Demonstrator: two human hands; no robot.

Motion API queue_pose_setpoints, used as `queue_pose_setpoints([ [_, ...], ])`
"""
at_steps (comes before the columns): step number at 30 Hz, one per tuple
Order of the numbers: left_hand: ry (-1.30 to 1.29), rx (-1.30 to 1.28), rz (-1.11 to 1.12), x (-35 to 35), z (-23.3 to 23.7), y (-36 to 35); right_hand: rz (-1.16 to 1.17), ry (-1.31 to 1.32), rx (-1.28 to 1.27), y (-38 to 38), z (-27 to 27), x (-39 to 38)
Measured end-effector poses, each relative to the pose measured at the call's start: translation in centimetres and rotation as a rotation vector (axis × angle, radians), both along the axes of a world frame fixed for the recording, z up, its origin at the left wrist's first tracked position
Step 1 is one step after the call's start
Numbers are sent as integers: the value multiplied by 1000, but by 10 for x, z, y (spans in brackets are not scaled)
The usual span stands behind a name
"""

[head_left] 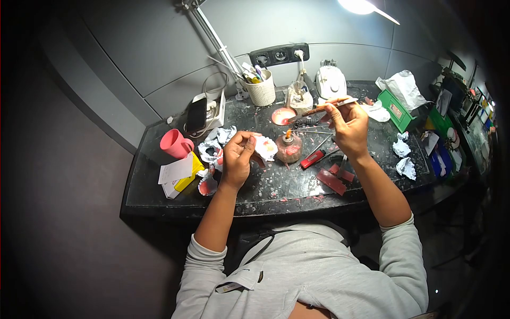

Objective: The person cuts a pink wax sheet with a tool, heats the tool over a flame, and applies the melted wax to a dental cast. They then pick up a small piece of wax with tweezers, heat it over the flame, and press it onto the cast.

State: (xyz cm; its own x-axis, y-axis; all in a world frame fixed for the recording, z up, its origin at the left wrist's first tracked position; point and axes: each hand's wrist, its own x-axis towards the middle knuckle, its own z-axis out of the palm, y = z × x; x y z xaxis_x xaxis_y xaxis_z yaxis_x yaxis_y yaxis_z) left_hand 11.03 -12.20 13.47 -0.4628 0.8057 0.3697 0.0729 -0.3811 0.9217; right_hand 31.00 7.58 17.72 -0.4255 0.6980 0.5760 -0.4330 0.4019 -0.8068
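My left hand (237, 160) is closed around a white plaster dental cast (267, 149) with pink wax on its upper side. In my right hand (350, 131), a wax knife (317, 110) with a brownish handle is pinched between the fingers. Its tip reaches the round dish of pink wax (282, 115). Between the hands stands a small glass spirit burner (289, 149), an orange flame (289, 133) at its wick. Right of the burner lies a red-handled tool (313, 158), with pink wax sheets (332, 181) closer to me.
Further plaster casts (210, 154) lie at left beside a pink mug (176, 144) and a yellow box (187, 178). At the back are a phone (196, 114), a pen holder (261, 90) and a white device (331, 82). A green box (396, 110) and plaster pieces (406, 168) sit at right.
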Motion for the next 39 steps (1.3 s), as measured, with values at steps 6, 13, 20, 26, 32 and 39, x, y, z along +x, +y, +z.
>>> queue_pose_setpoints([
  [6, 0, 5, 9, 3, 2, -1, 32, -20, 20, 5, -3, 4],
  [13, 55, 32, 5, 6, 3, -1, 247, 41, 103, -18, -5, 1],
  [20, 85, 28, 11, 8, 4, -1, 297, 12, 196, -28, -7, -1],
  [26, 53, 1, 5, 9, 4, -1, 237, 29, 303, -29, -9, -5],
  [32, 25, -6, 15, 9, 4, -1, 194, -8, 386, -28, -7, 0],
  [39, 36, -19, 26, 8, 4, 0, 185, -3, 197, -33, 1, 3],
])
